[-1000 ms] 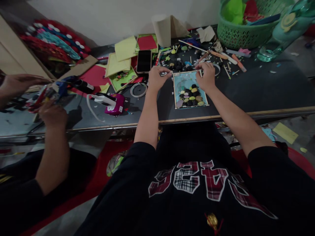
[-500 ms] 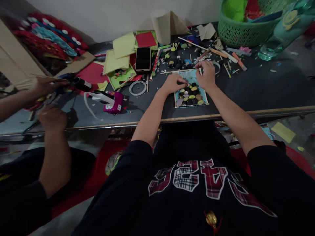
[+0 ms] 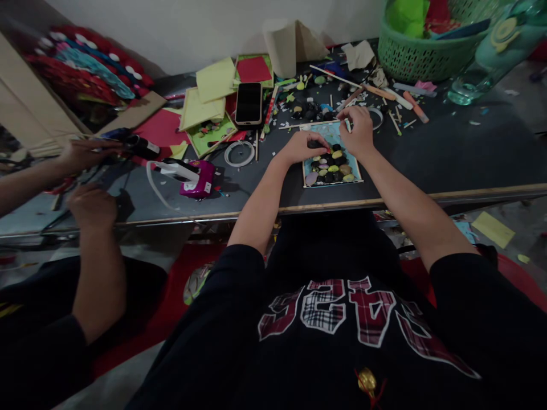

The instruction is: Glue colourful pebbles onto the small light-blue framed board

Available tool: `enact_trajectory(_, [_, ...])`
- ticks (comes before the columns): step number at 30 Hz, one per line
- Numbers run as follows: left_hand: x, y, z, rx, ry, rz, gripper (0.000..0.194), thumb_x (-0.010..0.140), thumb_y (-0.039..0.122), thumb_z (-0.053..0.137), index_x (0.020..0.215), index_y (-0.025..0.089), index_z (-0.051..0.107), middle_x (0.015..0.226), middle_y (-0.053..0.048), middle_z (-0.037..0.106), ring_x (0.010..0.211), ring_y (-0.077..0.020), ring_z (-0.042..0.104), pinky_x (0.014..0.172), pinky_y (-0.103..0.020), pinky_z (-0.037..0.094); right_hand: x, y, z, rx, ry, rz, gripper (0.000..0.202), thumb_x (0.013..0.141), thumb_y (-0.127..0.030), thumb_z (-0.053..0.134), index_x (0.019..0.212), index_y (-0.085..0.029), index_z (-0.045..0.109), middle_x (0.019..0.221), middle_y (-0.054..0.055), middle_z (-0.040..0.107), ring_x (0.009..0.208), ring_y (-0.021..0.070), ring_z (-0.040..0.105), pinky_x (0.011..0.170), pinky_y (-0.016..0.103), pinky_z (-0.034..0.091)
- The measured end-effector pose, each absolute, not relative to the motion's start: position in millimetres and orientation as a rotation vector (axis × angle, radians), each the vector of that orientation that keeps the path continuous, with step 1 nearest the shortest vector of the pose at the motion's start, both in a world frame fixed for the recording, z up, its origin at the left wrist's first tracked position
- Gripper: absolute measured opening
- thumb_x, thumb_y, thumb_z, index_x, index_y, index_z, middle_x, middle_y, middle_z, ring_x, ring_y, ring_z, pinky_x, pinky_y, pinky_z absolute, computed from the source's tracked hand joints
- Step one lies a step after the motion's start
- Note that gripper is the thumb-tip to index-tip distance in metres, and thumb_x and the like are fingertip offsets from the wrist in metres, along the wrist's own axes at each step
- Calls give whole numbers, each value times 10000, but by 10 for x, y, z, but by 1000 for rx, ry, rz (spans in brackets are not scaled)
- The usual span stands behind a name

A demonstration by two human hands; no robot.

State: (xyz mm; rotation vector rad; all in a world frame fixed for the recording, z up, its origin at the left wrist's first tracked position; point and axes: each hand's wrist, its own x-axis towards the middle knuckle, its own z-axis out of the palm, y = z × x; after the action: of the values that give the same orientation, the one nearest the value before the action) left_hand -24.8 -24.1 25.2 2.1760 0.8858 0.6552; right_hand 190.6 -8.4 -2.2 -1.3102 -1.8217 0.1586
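A small light-blue board (image 3: pixel 355 163) with a thin stick frame lies near the table's front edge. Black, yellow, mauve and brown pebbles (image 3: pixel 333 169) cover its nearer part; its far part shows blue with some clear, shiny patches. Over the left side of the board is my left hand (image 3: pixel 302 146), fingertips pinched together at the top of the pebbles; what they hold, if anything, is too small to name. My right hand (image 3: pixel 359 130) is at the board's far right corner, its finger and thumb closed together, and I cannot make out what is between them.
Loose pebbles (image 3: pixel 308 109), sticks and scraps lie beyond the board. A phone (image 3: pixel 248 103), tape roll (image 3: pixel 239 154) and purple plug block (image 3: pixel 200 179) stand left. A green basket (image 3: pixel 421 57) and bottle (image 3: pixel 482 62) are back right. A co-worker's hands (image 3: pixel 92 204) work at far left.
My left hand's fingers have shifted slightly over the pebbles, with a small reddish spot now by the fingertips. My right hand has barely moved. The co-worker's upper hand has moved a little right.
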Motion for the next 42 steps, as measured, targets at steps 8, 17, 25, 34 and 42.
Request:
enact_trajectory(8, [-238, -112, 124, 2120, 1060, 836, 209, 910, 287, 623, 1048, 160, 715, 1050, -88, 770, 1000, -192, 708, 930, -315, 528, 1915, -97, 3, -1312, -1829, 168, 178, 960, -397, 516, 961, -258, 628, 1057, 104, 676, 1137, 325, 583, 1081, 586, 457])
enact_trajectory(17, [-286, -131, 152, 2202, 1121, 773, 207, 813, 233, 671, 1000, 183, 745, 995, -64, 779, 926, -193, 693, 874, -316, 542, 1974, 20, -72, -1473, -1746, 100, 88, 914, -301, 569, 967, -245, 612, 1122, 118, 673, 1181, 328, 564, 1115, 575, 418])
enact_trajectory(25, [-327, -75, 89, 2381, 1329, 713, 204, 887, 281, 604, 1002, 226, 764, 1121, -74, 771, 1132, -281, 653, 1092, -451, 460, 1961, 32, -93, -1518, -1718, 115, 144, 849, -206, 554, 987, -246, 563, 1119, 102, 676, 1188, 318, 577, 1116, 554, 415])
enact_trajectory(34, [-314, 43, 41, 2040, 1780, 1114, 311, 975, 300, 464, 1209, 261, 665, 1321, -108, 662, 1368, -306, 508, 1221, -504, 315, 1998, 108, -194, -1470, -1668, 155, 161, 854, -213, 598, 1008, -247, 567, 1061, 89, 672, 1068, 294, 574, 1082, 578, 416])
enact_trajectory(42, [-440, 462, -237, 2047, 1812, 1081, 372, 877, 349, 554, 1228, 368, 674, 1339, -70, 666, 1429, -355, 424, 1198, -654, 268, 2003, 134, -251, -1447, -1661, 141, 146, 906, -302, 592, 1039, -248, 566, 1069, 93, 665, 1081, 309, 583, 1071, 589, 429])
